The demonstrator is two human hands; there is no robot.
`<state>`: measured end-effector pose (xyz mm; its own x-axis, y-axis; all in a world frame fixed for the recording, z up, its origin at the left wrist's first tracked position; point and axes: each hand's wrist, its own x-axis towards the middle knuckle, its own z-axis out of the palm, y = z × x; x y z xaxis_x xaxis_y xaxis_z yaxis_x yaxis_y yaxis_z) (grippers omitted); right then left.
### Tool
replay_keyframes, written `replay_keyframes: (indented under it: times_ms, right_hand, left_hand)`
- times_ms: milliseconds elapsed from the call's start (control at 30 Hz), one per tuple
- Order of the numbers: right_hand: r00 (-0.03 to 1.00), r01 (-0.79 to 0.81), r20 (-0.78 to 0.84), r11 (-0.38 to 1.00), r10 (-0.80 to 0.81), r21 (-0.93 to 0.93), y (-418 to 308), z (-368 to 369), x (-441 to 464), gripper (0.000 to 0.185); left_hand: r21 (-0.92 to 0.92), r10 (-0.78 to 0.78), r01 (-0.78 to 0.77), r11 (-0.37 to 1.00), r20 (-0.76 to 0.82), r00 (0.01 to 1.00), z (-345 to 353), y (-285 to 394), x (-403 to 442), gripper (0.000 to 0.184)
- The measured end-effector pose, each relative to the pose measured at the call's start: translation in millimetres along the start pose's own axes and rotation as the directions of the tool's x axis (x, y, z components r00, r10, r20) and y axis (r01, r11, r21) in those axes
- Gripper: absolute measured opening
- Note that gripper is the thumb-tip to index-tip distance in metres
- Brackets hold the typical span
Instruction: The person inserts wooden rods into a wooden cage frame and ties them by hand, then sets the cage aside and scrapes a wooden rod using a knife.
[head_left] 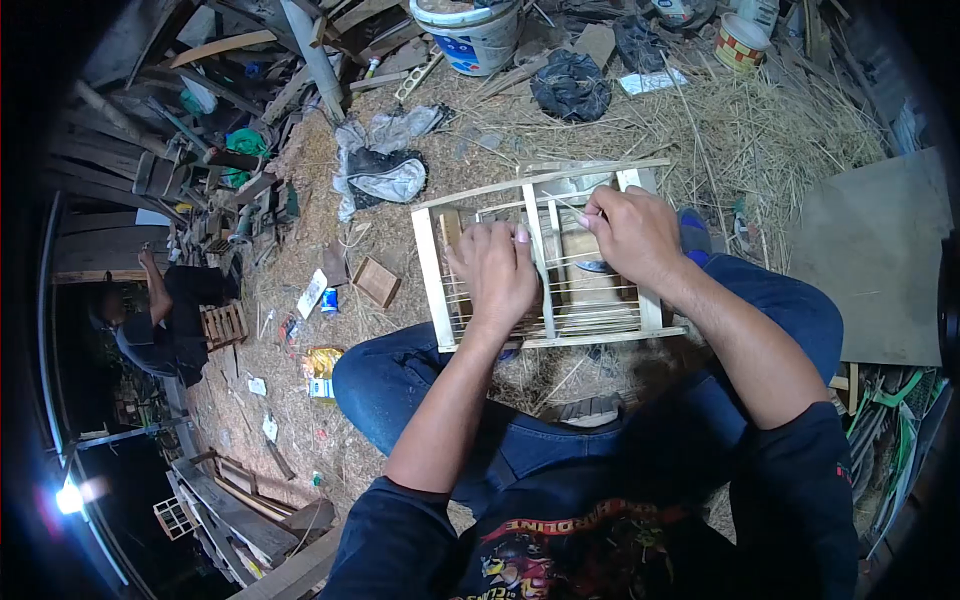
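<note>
A small cage [540, 270] of pale wooden strips and thin sticks rests across my lap. Thin sticks run in rows between its uprights, packed closest near my body. My left hand [495, 275] is closed over the left half of the cage, its fingers curled among the bars; the fingertips are partly hidden. On the right half, my right hand [630, 230] pinches a thin stick [566, 207] between thumb and forefinger, near the middle upright. Inside the cage, beneath the hands, some flat pale pieces show, too covered to name.
Straw and shavings cover the ground. Ahead stand a white bucket [468, 40], a black plastic bag [570, 86] and a patterned tub [741, 42]. A small wooden box [376, 281] and blue can [329, 300] lie left. A board [875, 260] is at right. Another person [165, 320] sits far left.
</note>
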<state>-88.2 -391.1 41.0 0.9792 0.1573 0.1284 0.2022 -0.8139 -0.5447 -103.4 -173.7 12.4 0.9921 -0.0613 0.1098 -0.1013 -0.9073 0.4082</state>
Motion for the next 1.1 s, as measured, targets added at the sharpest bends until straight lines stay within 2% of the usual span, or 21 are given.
replay_keyframes:
  times_ms: [500, 733, 800, 867, 967, 1033, 1100]
  right_hand:
    - [0.994, -0.112, 0.009, 0.994, 0.112, -0.007, 16.5, 1.9, 4.7, 0.02]
    - [0.995, -0.096, 0.022, 0.995, 0.096, -0.009, 21.2, 0.5, 2.2, 0.022]
    - [0.991, -0.124, 0.038, 0.991, 0.125, -0.042, 19.5, -1.4, 1.8, 0.023]
    - [0.992, -0.127, 0.025, 0.992, 0.127, -0.016, 25.0, 1.3, 2.3, 0.023]
    - [0.989, -0.148, 0.03, 0.989, 0.148, -0.001, 23.1, 0.5, 2.5, 0.023]
    - [0.985, -0.169, 0.041, 0.986, 0.169, -0.01, 20.4, -0.9, 2.6, 0.022]
    - [0.993, -0.113, 0.039, 0.993, 0.112, 0.025, 19.1, -1.8, 1.5, 0.023]
  left_hand:
    - [0.145, 0.002, -0.004, 0.989, 0.016, 1.0, 14.7, 19.1, 2.4, 0.022]
    - [0.198, 0.006, -0.008, 0.98, 0.013, 1.0, 14.7, 18.8, 7.9, 0.024]
    - [0.173, -0.106, 0.096, 0.98, 0.049, 0.993, 8.3, 13.9, 11.6, 0.026]
    - [0.189, -0.073, 0.07, 0.98, 0.008, 0.997, 2.4, 7.3, 11.6, 0.027]
    - [0.097, -0.006, 0.007, 0.995, -0.009, 1.0, -7.4, 11.4, 4.6, 0.026]
    - [0.049, 0.097, -0.094, 0.994, -0.06, 0.993, -5.9, 10.8, 2.1, 0.026]
    - [0.019, 0.107, -0.107, 0.994, -0.046, 0.993, -5.5, 10.1, -0.6, 0.026]
